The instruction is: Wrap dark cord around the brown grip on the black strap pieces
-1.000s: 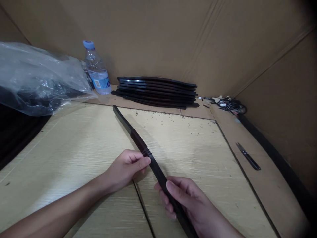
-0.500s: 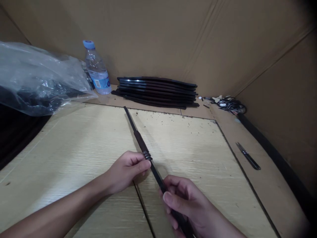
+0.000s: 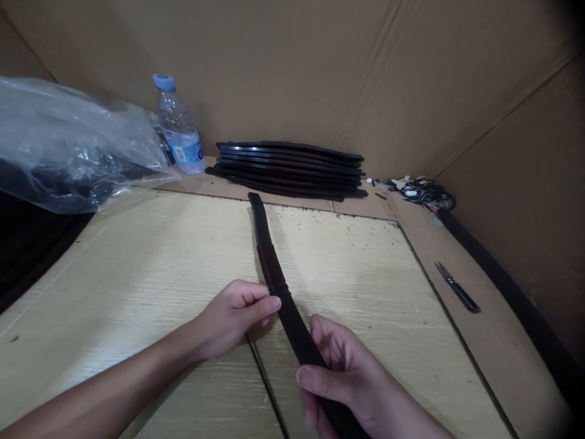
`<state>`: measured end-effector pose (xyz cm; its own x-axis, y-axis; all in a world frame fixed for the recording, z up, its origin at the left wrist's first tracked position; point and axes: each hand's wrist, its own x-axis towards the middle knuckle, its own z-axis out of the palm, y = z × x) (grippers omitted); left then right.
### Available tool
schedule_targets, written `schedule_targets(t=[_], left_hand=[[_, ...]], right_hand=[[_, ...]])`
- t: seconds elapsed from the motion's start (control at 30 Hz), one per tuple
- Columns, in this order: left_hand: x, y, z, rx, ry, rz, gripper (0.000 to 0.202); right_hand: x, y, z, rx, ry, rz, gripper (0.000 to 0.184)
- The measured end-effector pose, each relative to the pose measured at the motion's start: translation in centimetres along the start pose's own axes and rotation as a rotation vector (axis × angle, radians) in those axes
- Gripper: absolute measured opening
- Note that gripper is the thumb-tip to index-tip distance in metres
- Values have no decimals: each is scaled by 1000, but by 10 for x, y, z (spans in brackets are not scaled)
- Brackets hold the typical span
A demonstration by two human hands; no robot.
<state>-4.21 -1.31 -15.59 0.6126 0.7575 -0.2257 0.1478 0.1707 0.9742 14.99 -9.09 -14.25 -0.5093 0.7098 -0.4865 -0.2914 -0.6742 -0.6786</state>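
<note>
The black strip (image 3: 269, 262) is pinched by the left hand (image 3: 233, 317) and clenched by the right hand (image 3: 351, 384); it could be kinked by overbending.

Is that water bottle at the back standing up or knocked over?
Upright: the bottle stands on its base beside the plastic bag, with its blue cap on top.

A crumpled clear plastic bag (image 3: 68, 146) lies at the left, and a water bottle (image 3: 179, 128) stands just beside it against the cardboard wall (image 3: 292, 67). A stack of black strips (image 3: 287, 169) rests along that wall. Farther right are a tangle of cords (image 3: 425, 192) and a small black tool (image 3: 457, 288), beside the pale wooden board (image 3: 137, 268).
</note>
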Motion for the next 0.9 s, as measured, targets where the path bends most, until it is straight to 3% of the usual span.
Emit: schedule_targets(t=[0.33,0.7,0.9], left_hand=[[1,-3,-1,12,30,5,44],[2,-5,-2,5,43,2,43],[2,-4,-1,-37,56,-39,43]], right_hand=[[5,1,-1,-68,88,-65,39],[4,-1,3,16,250,36,39],[3,-3,4,-48,277,-80,40]])
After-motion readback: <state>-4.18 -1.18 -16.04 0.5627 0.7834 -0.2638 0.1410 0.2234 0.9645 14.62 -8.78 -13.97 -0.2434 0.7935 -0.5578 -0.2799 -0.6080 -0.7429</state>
